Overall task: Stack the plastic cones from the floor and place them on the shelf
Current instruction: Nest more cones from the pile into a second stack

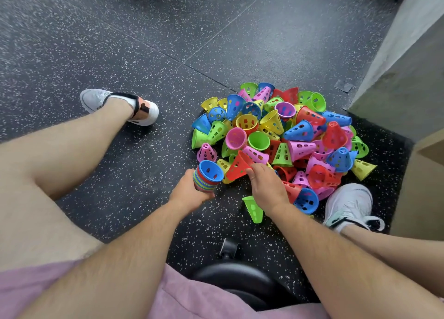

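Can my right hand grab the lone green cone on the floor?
Probably not yet: the right hand grips a red cone. Otherwise the green cone lies uncovered beside its wrist.

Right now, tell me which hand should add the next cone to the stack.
The right. The right hand holds a red cone just beside the stack of cones, whose top blue cone shows its open mouth. The left hand is occupied gripping that stack.

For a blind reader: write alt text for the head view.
Seated person's left hand holds a nested cone stack, blue on top, while the right hand pinches a red cone beside a multicoloured cone pile on speckled black floor.
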The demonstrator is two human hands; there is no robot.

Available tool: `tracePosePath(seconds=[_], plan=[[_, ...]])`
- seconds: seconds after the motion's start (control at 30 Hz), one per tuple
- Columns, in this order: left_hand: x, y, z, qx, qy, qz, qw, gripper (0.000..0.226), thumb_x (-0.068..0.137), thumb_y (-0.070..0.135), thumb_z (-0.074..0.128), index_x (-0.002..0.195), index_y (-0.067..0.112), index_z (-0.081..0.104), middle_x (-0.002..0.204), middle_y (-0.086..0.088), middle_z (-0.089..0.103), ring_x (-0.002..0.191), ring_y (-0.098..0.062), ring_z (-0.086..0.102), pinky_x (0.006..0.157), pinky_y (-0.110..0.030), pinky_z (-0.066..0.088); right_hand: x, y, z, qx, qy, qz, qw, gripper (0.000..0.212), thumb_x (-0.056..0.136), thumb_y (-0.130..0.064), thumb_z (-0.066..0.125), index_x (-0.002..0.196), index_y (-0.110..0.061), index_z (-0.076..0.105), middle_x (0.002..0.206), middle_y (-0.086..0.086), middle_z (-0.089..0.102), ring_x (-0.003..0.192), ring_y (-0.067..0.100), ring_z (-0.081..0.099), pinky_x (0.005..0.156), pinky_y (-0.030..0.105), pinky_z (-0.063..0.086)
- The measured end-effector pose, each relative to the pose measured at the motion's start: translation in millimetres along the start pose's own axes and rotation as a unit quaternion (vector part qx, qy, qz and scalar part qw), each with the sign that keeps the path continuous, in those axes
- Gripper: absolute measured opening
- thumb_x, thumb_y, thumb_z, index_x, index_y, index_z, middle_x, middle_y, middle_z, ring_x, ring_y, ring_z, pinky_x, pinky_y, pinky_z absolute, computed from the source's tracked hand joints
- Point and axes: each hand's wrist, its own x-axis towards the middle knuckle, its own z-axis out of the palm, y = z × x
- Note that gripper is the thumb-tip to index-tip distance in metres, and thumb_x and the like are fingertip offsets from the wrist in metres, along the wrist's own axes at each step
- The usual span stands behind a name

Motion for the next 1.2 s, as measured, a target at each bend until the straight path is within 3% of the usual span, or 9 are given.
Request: tracePosePath(seconds=[0.1,0.23,0.4,0.53,0.6,0.7,0.9,1.2], plan=[[-0.5,4.5,1.4,0.006,-0.006,0.006,1.0,0.06,0.071,0.026,0.089,0.117,0.023,0.05,0.098,0.005,0.068,0.093,-0.018,0.068,0.087,-0.036,0.054,4.3,-11.7,-5.2,0.043,0.027,-0.019,0.999,0.037,0.107,-0.036,0.034,0.112,-0.013,0.062,0.105,-0.001,0.062,0.099,0.023,0.055,0.079,0.034,0.04],[-1.3,6.2,2.5,0.014,-0.007,0.012,1.0,0.06,0.07,0.027,0.09,0.116,0.021,0.052,0.097,0.003,0.069,0.088,-0.018,0.068,0.081,-0.035,0.053,7.8,-24.8,-1.6,0.04,0.01,-0.045,0.998,0.036,0.107,-0.034,0.034,0.117,-0.013,0.062,0.119,0.001,0.063,0.112,0.027,0.055,0.093,0.045,0.046],[-2.1,10.6,5.0,0.008,-0.023,0.037,0.999,0.054,0.072,0.02,0.089,0.113,0.024,0.054,0.098,0.003,0.071,0.087,-0.016,0.068,0.078,-0.03,0.05,-1.5,-29.7,6.4,-0.012,-0.095,-0.129,0.987,0.043,0.106,-0.046,0.032,0.132,-0.019,0.053,0.128,0.001,0.062,0.114,0.026,0.056,0.095,0.043,0.045],[0.0,7.8,7.9,0.019,-0.045,0.045,0.998,0.062,0.07,0.021,0.09,0.118,0.02,0.051,0.102,0.004,0.068,0.091,-0.014,0.067,0.083,-0.03,0.051,-4.2,-21.2,5.3,0.07,-0.108,-0.053,0.99,0.053,0.104,-0.052,0.029,0.15,-0.025,0.034,0.139,-0.002,0.059,0.126,0.019,0.051,0.102,0.042,0.044],[-0.3,8.3,10.1,0.032,-0.056,0.046,0.997,0.063,0.068,0.024,0.091,0.116,0.021,0.05,0.1,0.007,0.066,0.091,-0.012,0.066,0.082,-0.03,0.049,-4.6,-9.3,1.5,0.055,-0.094,-0.022,0.994,0.047,0.105,-0.041,0.035,0.147,-0.022,0.04,0.136,0.0,0.06,0.125,0.021,0.052,0.102,0.044,0.045],[2.6,5.4,16.4,0.048,-0.078,0.048,0.995,0.065,0.059,0.036,0.089,0.111,0.027,0.052,0.097,0.008,0.068,0.092,-0.015,0.069,0.087,-0.037,0.056,-9.1,14.5,-3.9,-0.054,-0.125,-0.045,0.99,0.039,0.1,-0.029,0.046,0.137,-0.02,0.055,0.132,-0.001,0.061,0.126,0.021,0.049,0.105,0.04,0.043],[1.4,-1.3,24.9,0.064,-0.101,0.052,0.992,0.059,0.07,0.023,0.087,0.116,0.021,0.051,0.102,0.003,0.068,0.094,-0.017,0.068,0.085,-0.032,0.051,-20.7,33.2,-0.2,-0.163,-0.169,-0.079,0.969,0.045,0.092,-0.049,0.056,0.129,-0.024,0.062,0.125,-0.006,0.063,0.118,0.019,0.048,0.103,0.036,0.041],[4.0,-7.0,23.7,0.057,-0.1,0.037,0.993,0.06,0.068,0.023,0.09,0.113,0.023,0.05,0.099,0.004,0.068,0.093,-0.015,0.068,0.086,-0.033,0.053,-16.2,20.5,5.6,-0.2,-0.179,-0.081,0.96,0.028,0.104,-0.027,0.043,0.122,-0.022,0.064,0.115,-0.002,0.066,0.106,0.023,0.049,0.092,0.036,0.041]])
